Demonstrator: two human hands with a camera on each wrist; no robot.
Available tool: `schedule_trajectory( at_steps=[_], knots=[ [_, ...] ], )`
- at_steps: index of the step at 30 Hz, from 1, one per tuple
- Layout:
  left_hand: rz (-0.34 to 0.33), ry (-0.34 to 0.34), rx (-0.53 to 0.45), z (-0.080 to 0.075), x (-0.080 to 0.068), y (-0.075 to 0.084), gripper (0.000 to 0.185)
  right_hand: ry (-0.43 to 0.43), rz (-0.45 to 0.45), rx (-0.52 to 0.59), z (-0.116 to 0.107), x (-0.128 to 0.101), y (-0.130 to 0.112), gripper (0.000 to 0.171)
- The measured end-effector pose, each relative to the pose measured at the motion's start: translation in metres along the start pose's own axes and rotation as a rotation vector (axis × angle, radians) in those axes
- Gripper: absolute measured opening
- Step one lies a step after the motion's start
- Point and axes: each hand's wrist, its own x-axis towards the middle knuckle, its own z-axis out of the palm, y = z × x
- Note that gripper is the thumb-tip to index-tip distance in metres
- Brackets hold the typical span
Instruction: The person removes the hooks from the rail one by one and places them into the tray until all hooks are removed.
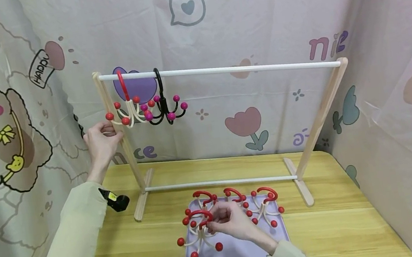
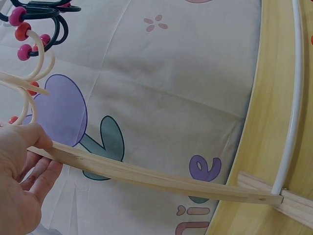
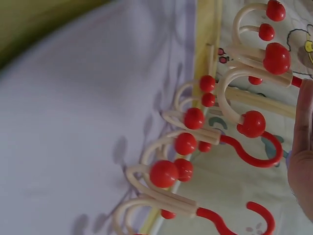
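Observation:
A wooden rack with a white top rod (image 1: 221, 70) stands on the table. My left hand (image 1: 105, 131) grips its left upright (image 1: 126, 148); in the left wrist view the fingers (image 2: 36, 171) curl round that post (image 2: 146, 174). A cream hanger with red balls (image 1: 128, 111) and a black one with magenta balls (image 1: 165, 110) hang on the rod's left end. Low over the lavender tray (image 1: 239, 255), my right hand (image 1: 219, 221) pinches a cream-and-red hook hanger (image 1: 199, 235). Other such hangers (image 1: 265, 201) lie on the tray; they fill the right wrist view (image 3: 195, 142), with my hand (image 3: 301, 156) at its edge.
The yellow wooden table (image 1: 342, 223) is closed in by cartoon-print curtains (image 1: 400, 75) at the back and both sides. The rack's lower white bar (image 1: 221, 183) and feet stand just behind the tray. Most of the top rod, to the right of the two hung hangers, is bare.

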Motion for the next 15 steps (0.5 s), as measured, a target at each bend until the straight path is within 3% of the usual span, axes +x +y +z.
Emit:
schedule_trajectory(
  at_steps=[6, 15],
  knots=[
    [0.007, 0.003, -0.005, 0.000, 0.000, -0.001, 0.030, -0.031, 0.070, -0.055, 0.002, -0.003, 0.008, 0.012],
    [0.009, 0.000, -0.008, 0.000, -0.001, 0.000, 0.030, -0.039, 0.028, -0.070, 0.005, -0.006, 0.022, 0.011]
  ],
)
